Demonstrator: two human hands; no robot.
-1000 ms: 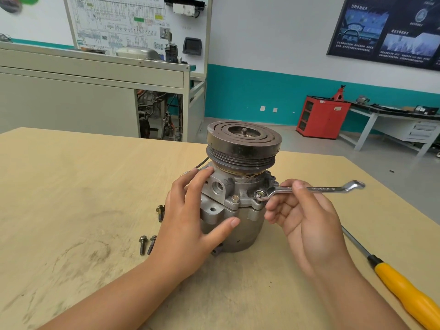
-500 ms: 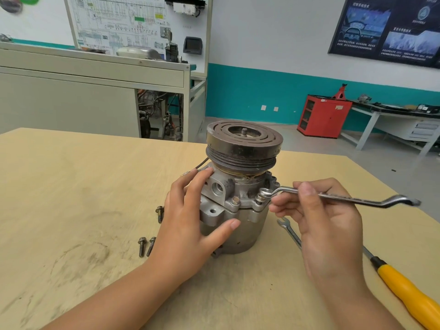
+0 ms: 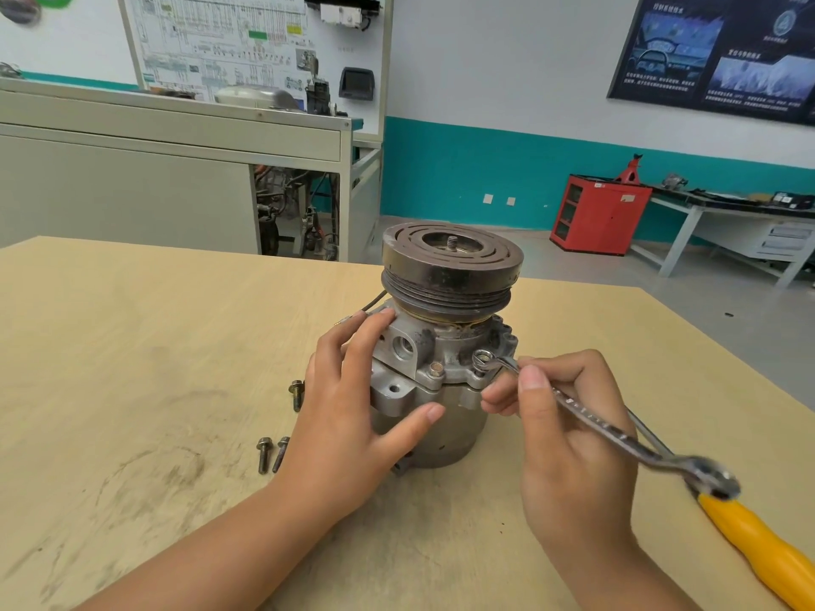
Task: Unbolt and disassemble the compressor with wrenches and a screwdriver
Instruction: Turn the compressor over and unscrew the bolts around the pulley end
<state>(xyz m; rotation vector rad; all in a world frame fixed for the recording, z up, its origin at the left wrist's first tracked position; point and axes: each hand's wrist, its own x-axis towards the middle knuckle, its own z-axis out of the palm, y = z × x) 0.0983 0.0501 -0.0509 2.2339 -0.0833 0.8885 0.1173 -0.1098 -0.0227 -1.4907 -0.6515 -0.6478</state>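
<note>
The compressor [image 3: 445, 434] is stood upright on the table [image 3: 132, 346], pulley [image 3: 450, 266] uppermost, nearer the right edge than the left. It is gripped by the left hand [image 3: 348, 416], fingers wrapped round the upper housing and thumb pressed against the front. The wrench [image 3: 586, 416] is pinched by the right hand [image 3: 569, 434] between thumb and curled fingers, close behind its ring end, which is seated over a bolt [image 3: 484, 358] on the flange. Within the last second the handle has been swung round from pointing toward the right edge to pointing toward the near right corner, while the ring has been kept on the same bolt and the left hand has not been moved. A working stroke on this bolt is therefore judged to be under way. Whether the bolt turned with the ring cannot be told. A neighbouring bolt [image 3: 435, 369] is still seated in the flange, and three loose bolts [image 3: 280, 454] lie on the table just left of the compressor, so the unbolting is judged partly done. A second wrench [image 3: 648, 434] and a yellow-handled screwdriver [image 3: 758, 544] are laid near the right edge, under the swung handle, where the next stroke could be fouled.
</note>
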